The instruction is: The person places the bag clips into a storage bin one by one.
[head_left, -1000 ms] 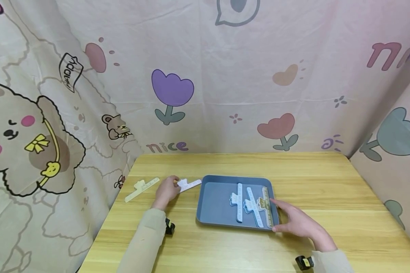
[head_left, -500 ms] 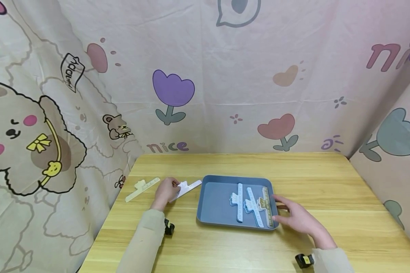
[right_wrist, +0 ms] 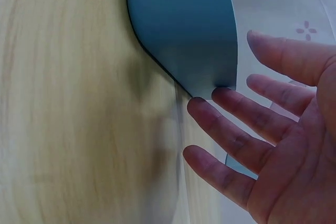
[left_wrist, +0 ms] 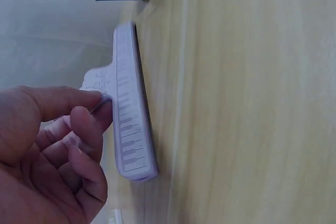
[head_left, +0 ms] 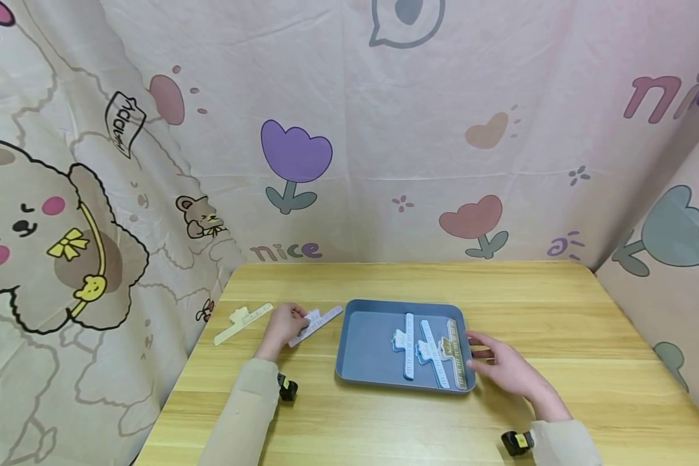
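Observation:
My left hand (head_left: 281, 329) pinches a lilac long clip (head_left: 325, 323) by its handle tab, left of the grey-blue tray (head_left: 366, 346). In the left wrist view, piano keys are printed along the clip (left_wrist: 128, 103), and the thumb and index finger grip its tab. At the tray's right wall is my right hand (head_left: 505, 370), its fingers spread and nothing held. The right wrist view has those fingertips (right_wrist: 223, 94) at the tray's corner; whether they all touch it I cannot tell. A pale yellow long clip (head_left: 243, 323) lies left of my left hand.
Inside the tray lie two light blue clips, one upright in view (head_left: 409, 349) and one slanted (head_left: 435, 359), plus a gold-brown clip (head_left: 457, 356) along the right wall. The wooden table (head_left: 536, 310) meets a patterned curtain (head_left: 361, 213) behind.
The lilac clip has turned in my left hand so that more of its printed face shows from above. My right hand has shifted slightly right, away from over the tray's rim.

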{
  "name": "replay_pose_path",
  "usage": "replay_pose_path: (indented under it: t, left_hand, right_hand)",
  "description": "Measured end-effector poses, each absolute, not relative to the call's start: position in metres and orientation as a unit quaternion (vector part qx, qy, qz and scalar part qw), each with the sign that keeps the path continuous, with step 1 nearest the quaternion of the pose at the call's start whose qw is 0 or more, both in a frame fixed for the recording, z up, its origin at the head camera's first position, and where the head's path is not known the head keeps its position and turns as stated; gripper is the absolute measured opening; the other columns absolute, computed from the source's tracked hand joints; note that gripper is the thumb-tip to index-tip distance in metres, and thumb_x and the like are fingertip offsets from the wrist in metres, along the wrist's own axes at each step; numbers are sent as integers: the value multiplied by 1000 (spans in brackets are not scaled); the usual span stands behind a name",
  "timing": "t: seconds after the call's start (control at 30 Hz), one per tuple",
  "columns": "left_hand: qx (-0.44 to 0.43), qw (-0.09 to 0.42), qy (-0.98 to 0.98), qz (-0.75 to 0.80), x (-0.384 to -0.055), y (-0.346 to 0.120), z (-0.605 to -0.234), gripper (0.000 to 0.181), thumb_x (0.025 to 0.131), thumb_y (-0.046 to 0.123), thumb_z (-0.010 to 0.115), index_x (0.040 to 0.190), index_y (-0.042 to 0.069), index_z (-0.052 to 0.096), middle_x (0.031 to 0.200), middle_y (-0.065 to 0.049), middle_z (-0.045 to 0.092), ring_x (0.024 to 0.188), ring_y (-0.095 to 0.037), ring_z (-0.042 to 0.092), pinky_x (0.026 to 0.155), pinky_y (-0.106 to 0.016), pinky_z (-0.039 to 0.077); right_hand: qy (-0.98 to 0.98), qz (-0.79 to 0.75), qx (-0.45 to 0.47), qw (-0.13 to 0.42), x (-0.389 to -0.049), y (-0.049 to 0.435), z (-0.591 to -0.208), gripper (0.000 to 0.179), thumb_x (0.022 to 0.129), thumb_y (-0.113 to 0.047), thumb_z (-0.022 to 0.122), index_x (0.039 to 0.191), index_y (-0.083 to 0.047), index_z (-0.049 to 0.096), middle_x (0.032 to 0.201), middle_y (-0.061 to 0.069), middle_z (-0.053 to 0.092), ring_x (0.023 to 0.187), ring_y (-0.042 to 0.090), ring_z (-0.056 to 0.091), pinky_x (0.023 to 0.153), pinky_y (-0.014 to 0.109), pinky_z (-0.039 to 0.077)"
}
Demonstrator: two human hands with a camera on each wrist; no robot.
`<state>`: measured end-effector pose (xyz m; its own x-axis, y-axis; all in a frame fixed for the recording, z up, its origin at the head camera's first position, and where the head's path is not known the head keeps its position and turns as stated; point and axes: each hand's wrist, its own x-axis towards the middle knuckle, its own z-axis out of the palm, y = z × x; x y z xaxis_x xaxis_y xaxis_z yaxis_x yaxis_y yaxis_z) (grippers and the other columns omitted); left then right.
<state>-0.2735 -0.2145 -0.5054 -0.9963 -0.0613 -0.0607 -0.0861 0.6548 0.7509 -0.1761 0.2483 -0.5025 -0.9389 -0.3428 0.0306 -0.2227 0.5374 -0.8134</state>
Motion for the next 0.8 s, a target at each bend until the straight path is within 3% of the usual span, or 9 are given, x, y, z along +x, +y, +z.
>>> replay_pose_path:
  t: [0.27, 0.43, 0.67, 0.8]
  left_hand:
    - [-64, -31, 894, 442, -265, -217, -496, 11, 83, 5, 71, 90, -2, 66, 77, -9, 65, 60, -15, 58, 51, -26, 47]
    - [-79, -50, 873, 478, -259, -216, -489, 12, 84, 4, 70, 94, -3, 66, 79, -11, 67, 58, -13, 58, 49, -24, 47]
    - [-73, -52, 837, 540, -253, -210, -473, 13, 85, 2, 70, 96, -4, 64, 82, -14, 70, 52, -16, 58, 50, -30, 50]
    - [-60, -46, 813, 577, -246, -199, -459, 14, 85, 3, 71, 95, -3, 64, 84, -16, 72, 51, -17, 58, 48, -26, 46]
  right_hand:
    - [870, -465, -146, 66, -179, 249, -505, 62, 92, -9, 67, 144, 7, 38, 132, 33, 50, 109, 45, 60, 90, 47, 51]
    - [853, -501, -127, 80, -181, 251, -508, 61, 93, -6, 64, 146, 6, 37, 132, 33, 50, 110, 45, 59, 85, 37, 54]
    - [823, -552, -81, 104, -183, 250, -509, 62, 93, -5, 63, 147, 5, 35, 133, 33, 48, 107, 38, 61, 73, 35, 56]
    - [814, -566, -59, 113, -184, 249, -510, 63, 94, -4, 61, 149, 4, 32, 132, 33, 48, 102, 33, 63, 72, 36, 56]
